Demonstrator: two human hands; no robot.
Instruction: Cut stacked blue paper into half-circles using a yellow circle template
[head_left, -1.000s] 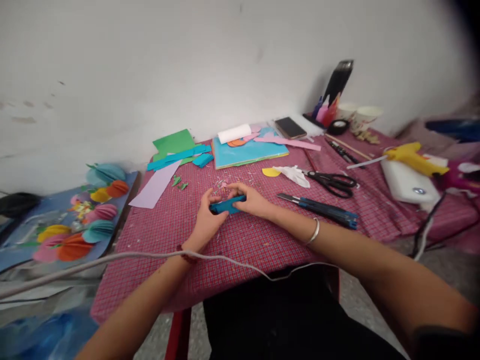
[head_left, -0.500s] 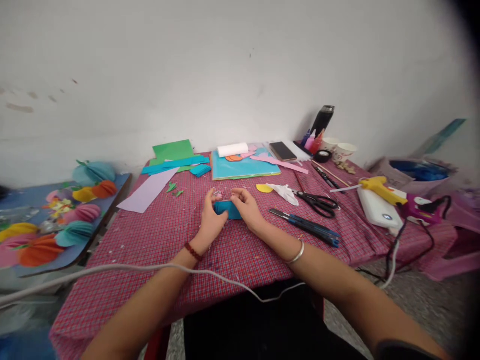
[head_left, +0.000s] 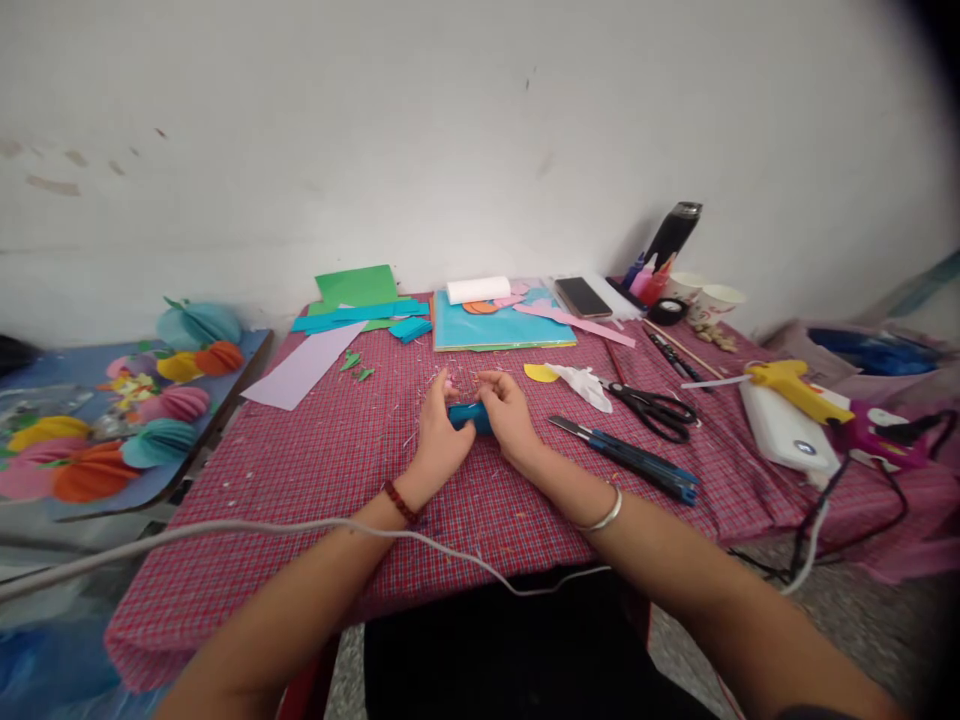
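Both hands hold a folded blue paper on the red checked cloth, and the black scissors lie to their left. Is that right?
Not quite: in the head view the black scissors lie to the right of the hands. The left hand and right hand do hold the folded blue paper on the red checked cloth.

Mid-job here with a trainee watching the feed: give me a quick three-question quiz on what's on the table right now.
1. True or false: the left hand and the right hand both grip the blue folded paper.
2. Where does the blue utility knife lie from the right hand? A: to its right. B: to its left. C: under it.
3. Fill in: a white ____ lies across the left forearm.
Key: 1 true; 2 A; 3 cable.
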